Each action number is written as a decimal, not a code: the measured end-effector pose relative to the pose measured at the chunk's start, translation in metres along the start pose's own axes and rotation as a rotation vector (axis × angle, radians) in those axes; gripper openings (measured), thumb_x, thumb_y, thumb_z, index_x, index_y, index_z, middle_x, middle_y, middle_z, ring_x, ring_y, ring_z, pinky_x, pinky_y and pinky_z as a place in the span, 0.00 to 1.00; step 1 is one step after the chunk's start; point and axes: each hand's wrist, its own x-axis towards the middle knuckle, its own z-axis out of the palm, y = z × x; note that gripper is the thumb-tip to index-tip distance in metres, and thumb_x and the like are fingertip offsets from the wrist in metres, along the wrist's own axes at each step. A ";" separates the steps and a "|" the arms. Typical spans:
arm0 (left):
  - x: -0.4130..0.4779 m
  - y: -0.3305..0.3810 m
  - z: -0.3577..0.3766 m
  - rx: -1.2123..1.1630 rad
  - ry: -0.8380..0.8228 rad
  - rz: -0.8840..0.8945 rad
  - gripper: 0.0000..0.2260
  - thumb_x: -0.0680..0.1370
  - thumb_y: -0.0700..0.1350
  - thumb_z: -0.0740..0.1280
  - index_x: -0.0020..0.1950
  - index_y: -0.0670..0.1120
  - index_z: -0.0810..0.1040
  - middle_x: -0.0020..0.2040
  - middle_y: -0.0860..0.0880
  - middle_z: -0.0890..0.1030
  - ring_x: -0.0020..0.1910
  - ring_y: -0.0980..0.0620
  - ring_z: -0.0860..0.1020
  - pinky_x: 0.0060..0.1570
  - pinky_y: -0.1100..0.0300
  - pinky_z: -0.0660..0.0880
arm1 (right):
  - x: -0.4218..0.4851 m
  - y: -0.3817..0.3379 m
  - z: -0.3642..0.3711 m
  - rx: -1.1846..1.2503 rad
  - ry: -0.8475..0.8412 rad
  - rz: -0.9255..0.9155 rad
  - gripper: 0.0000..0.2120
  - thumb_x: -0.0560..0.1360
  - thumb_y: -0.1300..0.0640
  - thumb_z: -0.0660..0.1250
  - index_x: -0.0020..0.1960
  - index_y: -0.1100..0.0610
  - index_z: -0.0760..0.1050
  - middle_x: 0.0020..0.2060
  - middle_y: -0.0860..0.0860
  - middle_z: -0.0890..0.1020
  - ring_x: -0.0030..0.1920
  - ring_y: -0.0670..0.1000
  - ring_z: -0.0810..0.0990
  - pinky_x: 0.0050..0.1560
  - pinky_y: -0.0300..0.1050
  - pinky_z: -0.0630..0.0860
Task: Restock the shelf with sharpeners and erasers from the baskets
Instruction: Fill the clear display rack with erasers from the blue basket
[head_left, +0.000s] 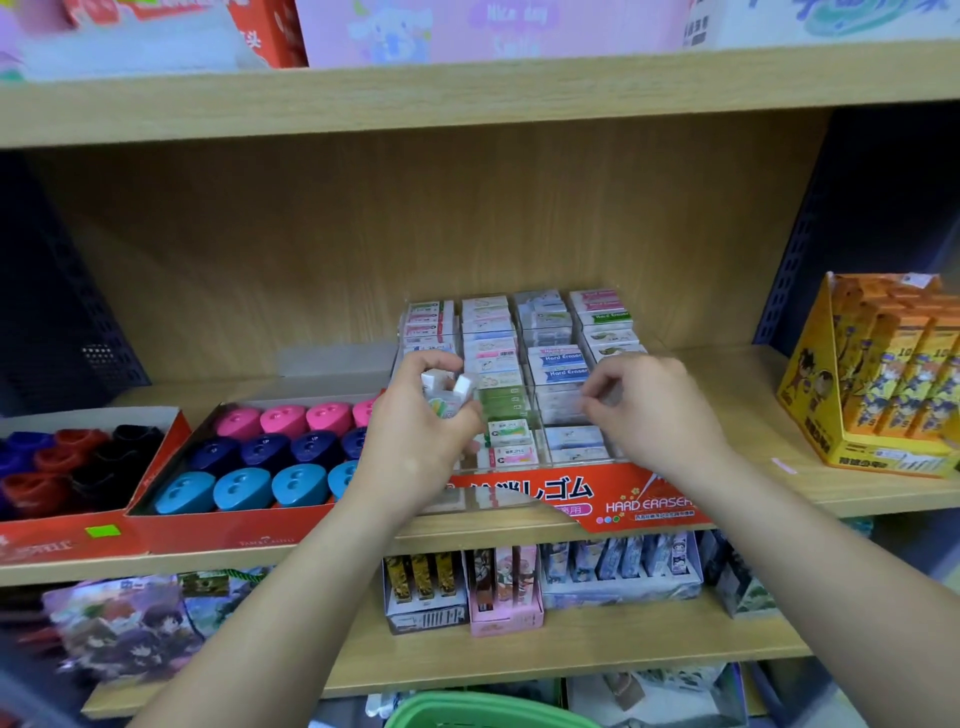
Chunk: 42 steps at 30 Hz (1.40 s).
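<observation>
Wood-grain laminate shelf (737, 384), flat matte board. A clear hard-plastic eraser tray (524, 364) sits mid-shelf, reaching the front edge. It is a grid of rectangular compartments packed with small paper-sleeved blocks. A glossy red card strip (597, 499) runs across its front, with a jagged lower edge.

My left hand (421, 436) grips a small bunch of erasers (448, 395), white blocks in sleeves, above the tray's front-left corner. My right hand (654, 410) is over the front-right compartments with its fingers curled down. I can't tell whether it pinches anything.

Left of the tray is a red cardboard box of sharpeners (270, 457), rounded glossy plastic in pink, navy and light-blue rows. Whether box and tray touch I can't tell, as the left hand covers that gap. A second sharpener box (78, 467) sits at the left end, cut off by the frame.

Room: bare board between the tray and the yellow display carton (883, 374) near the right end, and more along the back edge behind the sharpener boxes.

The tray's front-left compartments are hidden by my left hand. A green basket (467, 712) is cropped at the bottom, only its rim showing. Top-shelf goods are blurred and unreadable.
</observation>
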 end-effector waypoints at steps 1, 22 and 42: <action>-0.001 0.002 -0.001 -0.026 0.002 -0.010 0.14 0.79 0.40 0.72 0.56 0.56 0.72 0.54 0.45 0.83 0.35 0.52 0.85 0.35 0.53 0.79 | -0.002 -0.001 -0.001 0.010 0.011 0.016 0.04 0.75 0.52 0.74 0.41 0.48 0.82 0.38 0.41 0.82 0.41 0.44 0.80 0.38 0.42 0.75; -0.041 0.019 -0.004 -0.355 -0.172 -0.046 0.15 0.75 0.31 0.74 0.57 0.43 0.76 0.42 0.48 0.85 0.39 0.47 0.86 0.35 0.56 0.84 | -0.037 -0.051 -0.034 0.975 -0.348 0.159 0.06 0.83 0.58 0.64 0.53 0.58 0.79 0.44 0.54 0.87 0.42 0.54 0.86 0.40 0.47 0.81; -0.015 0.007 0.004 -0.075 -0.095 -0.011 0.07 0.78 0.45 0.73 0.51 0.47 0.77 0.32 0.46 0.81 0.28 0.48 0.77 0.30 0.51 0.79 | -0.018 0.036 -0.067 0.745 0.036 0.335 0.09 0.72 0.60 0.78 0.50 0.56 0.81 0.40 0.52 0.87 0.38 0.52 0.86 0.40 0.46 0.80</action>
